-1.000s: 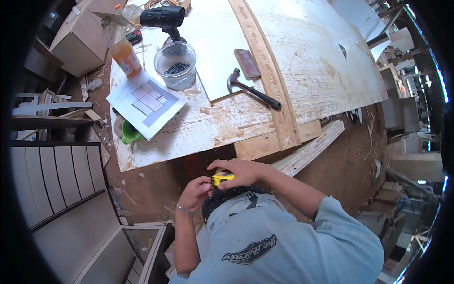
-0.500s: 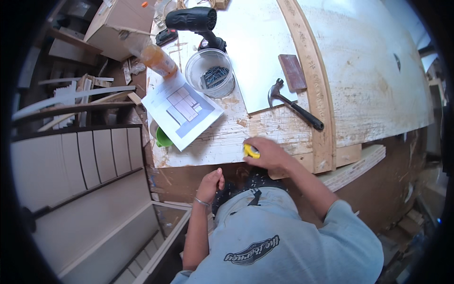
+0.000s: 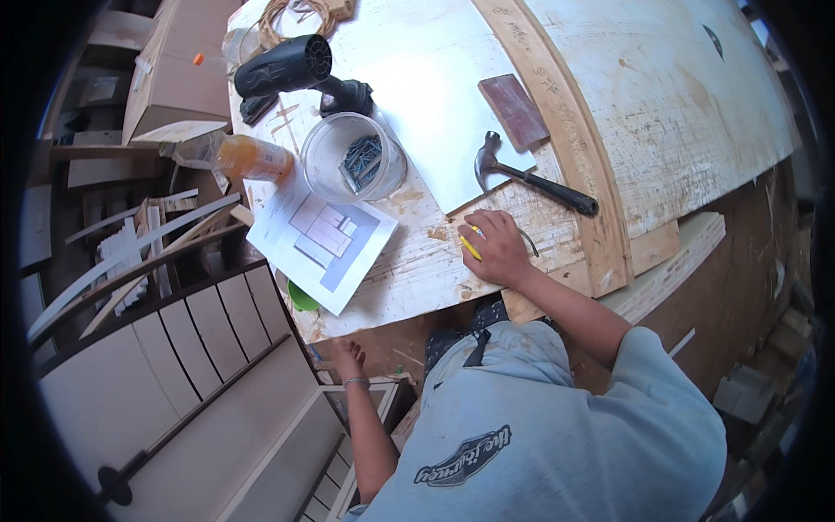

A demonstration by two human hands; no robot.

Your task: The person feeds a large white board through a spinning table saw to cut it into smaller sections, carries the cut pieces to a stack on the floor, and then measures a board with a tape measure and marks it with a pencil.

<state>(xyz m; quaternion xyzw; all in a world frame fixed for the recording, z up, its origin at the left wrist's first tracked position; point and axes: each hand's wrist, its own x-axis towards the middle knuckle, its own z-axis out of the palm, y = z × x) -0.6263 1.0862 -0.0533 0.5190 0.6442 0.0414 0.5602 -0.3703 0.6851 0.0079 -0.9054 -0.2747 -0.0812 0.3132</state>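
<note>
My right hand (image 3: pixel 500 252) rests on the near part of the worktable (image 3: pixel 417 278), its fingers wrapped round a yellow tape measure (image 3: pixel 470 244). A dark strap curves out beside that hand. Beyond it, a claw hammer (image 3: pixel 557 190) with a black handle lies with its head on a white board (image 3: pixel 426 130). My left hand (image 3: pixel 349 357) is just off the table's near left corner, holding nothing, fingers loosely apart. Nearest to it on the table are a green cup (image 3: pixel 303 297), partly covered, and a printed sheet (image 3: pixel 357 252) with a furniture drawing.
A clear tub (image 3: pixel 396 178) of screws (image 3: pixel 361 161) stands behind the sheet, with a black power drill (image 3: pixel 283 66) and an orange drink bottle (image 3: pixel 255 159) nearby. A reddish block (image 3: pixel 515 111) lies by a long wooden strip (image 3: pixel 570 122). Left of the table stands a slatted cabinet (image 3: pixel 174 348).
My left hand has moved left and down from in front of my waist, its fingers loosening. My right hand has slid farther onto the table with the tape measure. The view has turned.
</note>
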